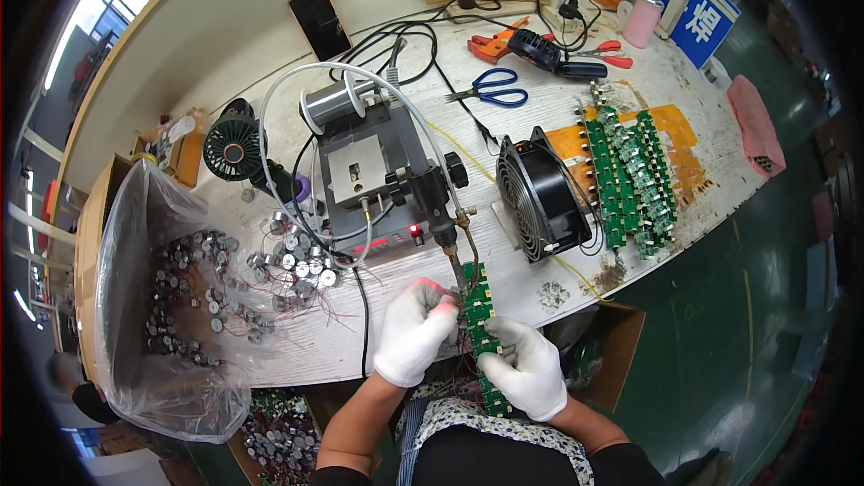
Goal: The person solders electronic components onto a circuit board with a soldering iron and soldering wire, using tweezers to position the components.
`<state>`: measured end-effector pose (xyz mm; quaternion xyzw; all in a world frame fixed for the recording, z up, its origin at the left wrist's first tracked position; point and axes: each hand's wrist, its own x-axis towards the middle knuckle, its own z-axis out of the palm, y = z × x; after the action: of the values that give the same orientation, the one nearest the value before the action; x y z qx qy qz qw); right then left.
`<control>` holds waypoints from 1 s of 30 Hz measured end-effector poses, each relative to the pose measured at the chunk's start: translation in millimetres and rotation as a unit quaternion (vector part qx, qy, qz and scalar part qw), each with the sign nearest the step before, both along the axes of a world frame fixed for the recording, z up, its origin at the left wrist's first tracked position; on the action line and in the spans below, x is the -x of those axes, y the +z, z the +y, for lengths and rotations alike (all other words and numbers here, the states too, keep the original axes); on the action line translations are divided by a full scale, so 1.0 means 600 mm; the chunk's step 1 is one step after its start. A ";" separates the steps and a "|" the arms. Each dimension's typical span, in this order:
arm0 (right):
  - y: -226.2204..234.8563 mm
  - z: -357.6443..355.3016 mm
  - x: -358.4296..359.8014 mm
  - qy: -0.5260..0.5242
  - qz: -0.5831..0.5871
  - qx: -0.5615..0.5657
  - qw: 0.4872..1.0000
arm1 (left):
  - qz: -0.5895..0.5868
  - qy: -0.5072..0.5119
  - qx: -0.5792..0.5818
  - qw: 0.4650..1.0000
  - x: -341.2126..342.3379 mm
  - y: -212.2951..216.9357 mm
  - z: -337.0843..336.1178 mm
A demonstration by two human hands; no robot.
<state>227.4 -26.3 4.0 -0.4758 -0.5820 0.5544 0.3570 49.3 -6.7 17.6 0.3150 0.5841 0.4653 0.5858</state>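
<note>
Surface: a pale wood-grain workbench [630, 216] is being worked at, cluttered with tools.
Right hand: the white-gloved right hand [526, 367] is being closed around a long green circuit board strip [480, 328], held at the bench's near edge.
Left hand: the white-gloved left hand [416, 331] is being pinched shut against the strip's upper end.
Iron: a mounted soldering tip [461, 263] is being met just above.
Risk: gloved fingers could be scorched if the strip is slipping.
Beyond: small silver motors [292, 263] and a black square fan [540, 196] are being left aside.
</note>
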 end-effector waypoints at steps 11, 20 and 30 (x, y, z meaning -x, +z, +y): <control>-0.010 0.003 0.002 -0.020 0.033 0.036 0.999 | 0.011 0.020 -0.024 0.999 -0.011 0.011 0.005; -0.007 0.004 -0.001 -0.021 0.019 -0.027 0.999 | 0.128 0.001 -0.035 0.991 -0.004 0.012 0.010; -0.006 0.008 0.000 -0.013 -0.007 -0.010 1.000 | 0.138 0.010 -0.027 0.990 -0.006 0.007 0.010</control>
<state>227.4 -21.3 0.2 -0.4835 -0.5841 0.5402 0.3651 53.1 -1.0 22.0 0.3858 0.6499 0.4389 0.4860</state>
